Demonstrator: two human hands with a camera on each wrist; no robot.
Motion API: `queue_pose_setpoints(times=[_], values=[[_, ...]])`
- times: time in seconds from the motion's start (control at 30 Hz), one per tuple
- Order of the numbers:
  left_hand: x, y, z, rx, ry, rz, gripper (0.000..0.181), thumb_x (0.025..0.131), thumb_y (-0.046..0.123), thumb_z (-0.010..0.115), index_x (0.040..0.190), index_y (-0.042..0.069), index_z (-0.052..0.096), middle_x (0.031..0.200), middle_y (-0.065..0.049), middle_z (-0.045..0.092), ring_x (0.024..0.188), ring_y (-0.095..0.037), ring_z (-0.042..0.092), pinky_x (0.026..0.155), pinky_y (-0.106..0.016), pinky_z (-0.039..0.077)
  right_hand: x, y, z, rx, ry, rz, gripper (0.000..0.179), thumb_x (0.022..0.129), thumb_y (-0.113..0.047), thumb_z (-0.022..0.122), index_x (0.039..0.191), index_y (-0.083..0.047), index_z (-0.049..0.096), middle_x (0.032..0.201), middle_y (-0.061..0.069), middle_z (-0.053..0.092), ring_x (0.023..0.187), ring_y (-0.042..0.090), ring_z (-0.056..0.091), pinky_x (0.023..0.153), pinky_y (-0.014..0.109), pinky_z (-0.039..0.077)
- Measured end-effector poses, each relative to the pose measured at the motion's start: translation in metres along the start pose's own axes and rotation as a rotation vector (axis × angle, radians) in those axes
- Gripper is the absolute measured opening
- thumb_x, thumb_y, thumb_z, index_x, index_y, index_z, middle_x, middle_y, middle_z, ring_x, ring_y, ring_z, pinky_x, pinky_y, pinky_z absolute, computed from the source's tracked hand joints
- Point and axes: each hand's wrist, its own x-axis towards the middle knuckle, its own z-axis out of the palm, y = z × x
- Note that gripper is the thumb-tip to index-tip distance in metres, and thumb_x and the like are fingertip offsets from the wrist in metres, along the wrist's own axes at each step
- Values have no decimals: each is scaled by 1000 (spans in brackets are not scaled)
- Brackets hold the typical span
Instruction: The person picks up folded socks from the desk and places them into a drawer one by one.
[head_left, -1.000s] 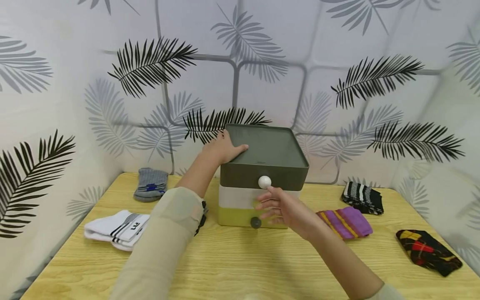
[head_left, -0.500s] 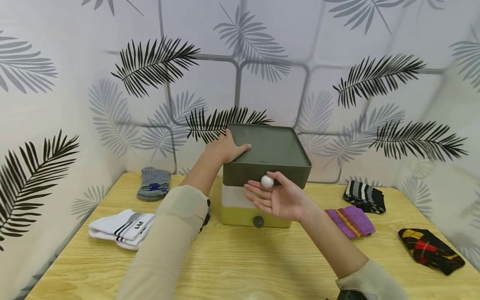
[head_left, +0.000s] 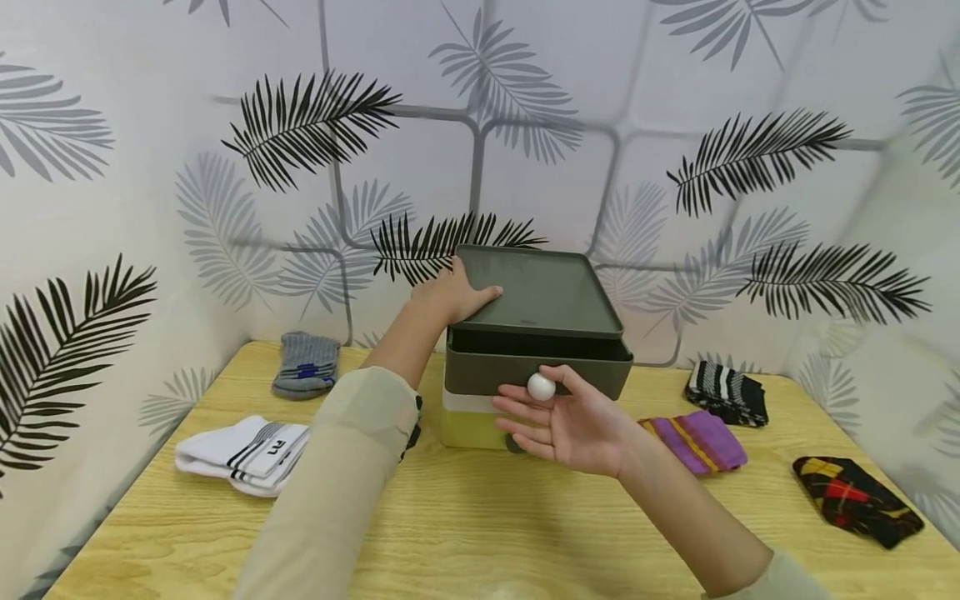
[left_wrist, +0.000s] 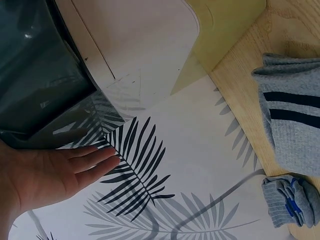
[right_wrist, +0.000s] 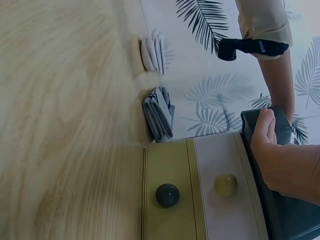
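Note:
A small stacked drawer unit (head_left: 536, 287) has a dark grey top tier, a white middle tier (right_wrist: 220, 175) and a yellow-green bottom tier (head_left: 472, 429). My left hand (head_left: 448, 296) rests on the left edge of its top, thumb on the lid and fingers stretched along the side. At the front, the grey top drawer (head_left: 480, 371) stands partly out, a dark gap showing behind its front. My right hand (head_left: 573, 417) holds the drawer's white round knob (head_left: 541, 387) between thumb and forefinger, the other fingers extended. In the right wrist view that hand hides the knob.
Folded socks lie around the unit on the wooden table (head_left: 480, 533): white (head_left: 247, 454) and grey (head_left: 306, 365) at left, with a striped grey one (left_wrist: 292, 115); purple (head_left: 697, 442), black-and-white (head_left: 726, 394) and plaid (head_left: 855, 500) at right. A patterned curtain (head_left: 525, 83) hangs behind.
My right hand has come to the white knob, taken it and drawn the top drawer partly out toward me. My left hand has stayed on the unit's top.

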Motion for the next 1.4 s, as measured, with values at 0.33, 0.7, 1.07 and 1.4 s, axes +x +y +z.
queue_pose_setpoints(times=[0.33,0.7,1.07,1.4], values=[[13,-2,5,3,-2,-20,96,85,70,34,148,7,-2,148,-13,23,132,-31,25,103,-48,24,-20,19,9,-5,-6,23,51,98,-39,35,132,-2,45,128,10,52,118,24,48,99,31,35],[0,-1,0,-8,1,2,90,89,64,35,148,6,-1,148,-15,21,132,-32,24,103,-48,23,-42,35,17,-22,-25,45,56,99,-40,32,138,0,38,130,11,50,123,27,42,105,35,25],[2,-2,1,-23,1,6,90,89,63,36,148,6,-1,149,-15,20,133,-32,22,103,-48,22,-53,48,24,-48,-55,62,53,99,-40,29,132,-2,47,131,12,48,122,27,43,104,35,27],[0,-1,0,-17,-1,4,90,89,64,35,148,6,-2,149,-15,19,133,-32,22,103,-49,21,-60,59,27,-39,-92,91,52,100,-39,24,132,-4,47,131,12,49,122,26,43,104,35,27]])
